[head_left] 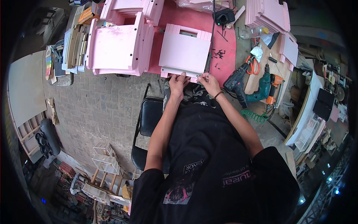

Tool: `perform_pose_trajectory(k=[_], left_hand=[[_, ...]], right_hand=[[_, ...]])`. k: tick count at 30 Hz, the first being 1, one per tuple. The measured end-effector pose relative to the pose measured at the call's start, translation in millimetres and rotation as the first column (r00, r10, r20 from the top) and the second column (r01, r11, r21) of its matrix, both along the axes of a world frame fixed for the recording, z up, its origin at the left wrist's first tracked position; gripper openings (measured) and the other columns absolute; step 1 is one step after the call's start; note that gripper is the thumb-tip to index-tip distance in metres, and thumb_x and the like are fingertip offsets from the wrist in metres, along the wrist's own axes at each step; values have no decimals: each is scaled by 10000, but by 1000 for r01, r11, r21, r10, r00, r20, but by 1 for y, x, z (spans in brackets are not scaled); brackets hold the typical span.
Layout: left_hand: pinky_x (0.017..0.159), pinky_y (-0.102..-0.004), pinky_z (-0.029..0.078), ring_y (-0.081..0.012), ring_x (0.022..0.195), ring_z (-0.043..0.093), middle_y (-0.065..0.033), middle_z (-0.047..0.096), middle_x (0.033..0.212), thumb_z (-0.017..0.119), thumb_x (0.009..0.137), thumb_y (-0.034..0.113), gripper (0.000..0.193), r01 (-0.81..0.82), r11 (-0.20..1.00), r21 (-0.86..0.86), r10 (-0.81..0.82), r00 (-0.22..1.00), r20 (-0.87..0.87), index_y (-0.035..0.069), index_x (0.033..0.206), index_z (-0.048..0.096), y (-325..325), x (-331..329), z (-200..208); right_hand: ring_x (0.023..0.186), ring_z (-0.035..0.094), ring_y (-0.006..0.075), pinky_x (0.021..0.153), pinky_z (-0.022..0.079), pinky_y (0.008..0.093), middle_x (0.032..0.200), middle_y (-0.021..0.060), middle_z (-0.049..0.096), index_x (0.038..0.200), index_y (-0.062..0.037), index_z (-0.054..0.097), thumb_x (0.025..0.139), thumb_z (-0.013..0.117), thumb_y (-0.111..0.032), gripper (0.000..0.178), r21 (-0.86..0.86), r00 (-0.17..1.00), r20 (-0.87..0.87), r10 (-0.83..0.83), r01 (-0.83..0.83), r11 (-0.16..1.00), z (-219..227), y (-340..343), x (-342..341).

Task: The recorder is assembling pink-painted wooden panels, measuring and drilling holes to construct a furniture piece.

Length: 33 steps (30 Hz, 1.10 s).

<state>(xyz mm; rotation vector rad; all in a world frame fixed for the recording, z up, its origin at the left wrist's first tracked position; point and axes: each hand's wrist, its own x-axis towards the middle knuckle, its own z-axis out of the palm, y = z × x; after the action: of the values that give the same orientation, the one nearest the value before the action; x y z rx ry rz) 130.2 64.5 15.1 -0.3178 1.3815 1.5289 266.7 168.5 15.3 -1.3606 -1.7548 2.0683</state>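
Left hand [178,81]: fingers pressed on the near edge of the pink panel [184,52], at the table's [225,48] near side; keep it steady. Right hand [209,83]: pinched narrow at the same edge, contents unclear. Screws [220,54], drills [238,82]: right.

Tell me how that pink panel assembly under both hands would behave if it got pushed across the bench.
The pink panel assembly looks like flat, rigid board, so it would probably slide as one stiff piece rather than flex. It lies flat on the pink bench, so tipping seems unlikely. The loose screws beside it could get swept along. The left hand and right hand rest at its near edge.
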Motion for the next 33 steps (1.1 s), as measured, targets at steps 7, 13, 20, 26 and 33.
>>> perform_pose_trajectory(k=[7, 13, 20, 26, 33], left_hand=[[793, -323, 567, -203, 877, 664, -101, 631, 941, 601, 934, 154, 195, 11, 1000, -9, -11, 1000, -6, -9, 1024, 543, 1, 1, 1], [794, -318, 566, -199, 879, 665, -101, 637, 941, 598, 937, 164, 211, 24, 1000, -15, -24, 1000, -16, -14, 1035, 539, 0, 0, -1], [759, -295, 569, -174, 839, 669, -100, 658, 920, 594, 939, 154, 191, 6, 1000, -23, -7, 1000, -7, -12, 1022, 550, 2, 1, 0], [758, -290, 570, -170, 842, 668, -99, 658, 924, 592, 940, 150, 184, 11, 999, -30, -11, 1000, 1, -8, 1024, 551, 2, 0, 2], [794, -305, 567, -190, 891, 661, -99, 635, 961, 590, 941, 156, 196, 28, 999, -18, -28, 1000, 1, -5, 1038, 537, 0, 1, 0]], right_hand=[[852, 642, 123, 795, 498, 240, 888, 116, 682, 990, 43, 566, 919, 624, -179, 241, -24, 997, 76, -3, 5, 1000, 2, 2, -2], [746, 588, 68, 664, 449, 215, 811, 66, 683, 922, 23, 625, 897, 649, -235, 261, -34, 975, 214, -53, 61, 998, 13, 0, -11], [678, 565, 62, 615, 433, 216, 784, 51, 681, 874, 14, 638, 885, 665, -257, 273, 20, 964, 252, -87, 85, 996, 7, -4, -15], [631, 575, 74, 550, 433, 228, 752, 64, 681, 866, 21, 631, 867, 693, -261, 289, 100, 928, 361, -86, 53, 994, 0, -7, -15], [679, 650, 154, 653, 501, 304, 736, 105, 702, 793, 16, 647, 830, 703, -253, 277, 171, 930, 329, -160, 108, 979, -4, -13, -18]])
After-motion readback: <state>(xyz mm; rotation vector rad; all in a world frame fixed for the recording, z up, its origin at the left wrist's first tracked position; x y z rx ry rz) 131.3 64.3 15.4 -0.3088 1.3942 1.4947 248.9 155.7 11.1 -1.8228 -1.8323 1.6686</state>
